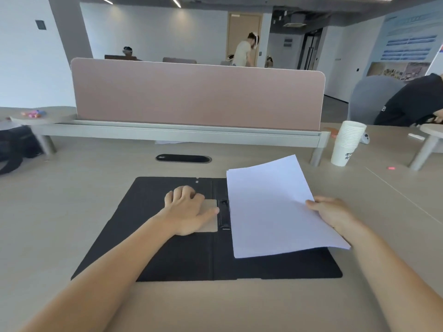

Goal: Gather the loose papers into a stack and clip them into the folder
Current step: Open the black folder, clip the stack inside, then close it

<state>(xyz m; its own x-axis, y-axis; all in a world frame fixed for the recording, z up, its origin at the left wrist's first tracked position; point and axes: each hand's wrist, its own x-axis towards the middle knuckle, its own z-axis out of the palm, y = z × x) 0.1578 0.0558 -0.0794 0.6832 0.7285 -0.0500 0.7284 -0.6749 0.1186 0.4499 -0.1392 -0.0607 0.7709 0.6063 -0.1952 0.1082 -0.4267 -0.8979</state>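
Folder (167, 255) is lying open and flat on the bench (72, 224), spreading under both hands; papers (271, 207) are hovering tilted over its half nearest the right hand (333, 214), which is pinching their right edge, thumb on top; left hand (187, 209) is pressing the tan clip lever (211, 224), fingers curled over its far edge, thumb reaching toward the black clip (224, 213) just beside the papers.

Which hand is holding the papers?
The right hand grips the paper stack by its edge; the left hand is on the clip instead.
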